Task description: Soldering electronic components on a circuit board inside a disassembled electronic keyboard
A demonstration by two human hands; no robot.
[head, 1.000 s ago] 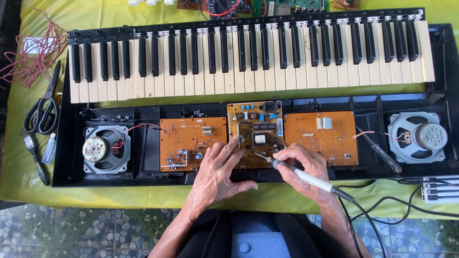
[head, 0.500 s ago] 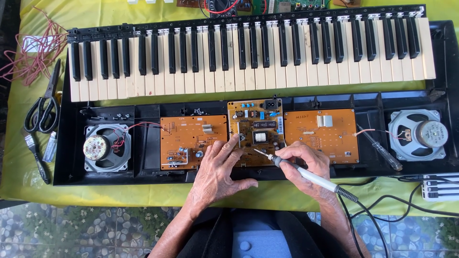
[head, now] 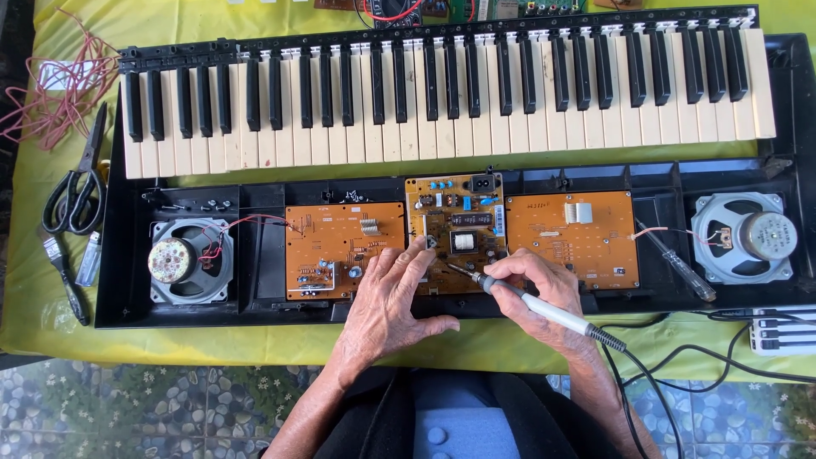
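**Soldering iron on the middle board**

My right hand [head: 544,285], just right of centre in the lower half of the frame, is closed in a pen grip around a soldering iron [head: 531,304]. Its pale barrel slants down to the right into a ribbed black sleeve and cord; its thin metal tip rests on the lower edge of the middle circuit board [head: 455,229]. My left hand [head: 391,297] holds nothing: it lies flat and spread, fingertips on the lower left corner of that board and the neighbouring left board [head: 340,246].

All three boards are flat orange rectangles studded with small parts, set in the black plastic shell of an opened keyboard [head: 442,93]. Round metal speakers [head: 183,259] sit at either end. The worktop [head: 255,344] wears a glossy yellow-green cover.

My palms hide the boards' lower edges, so I cannot make out the joint under the tip.
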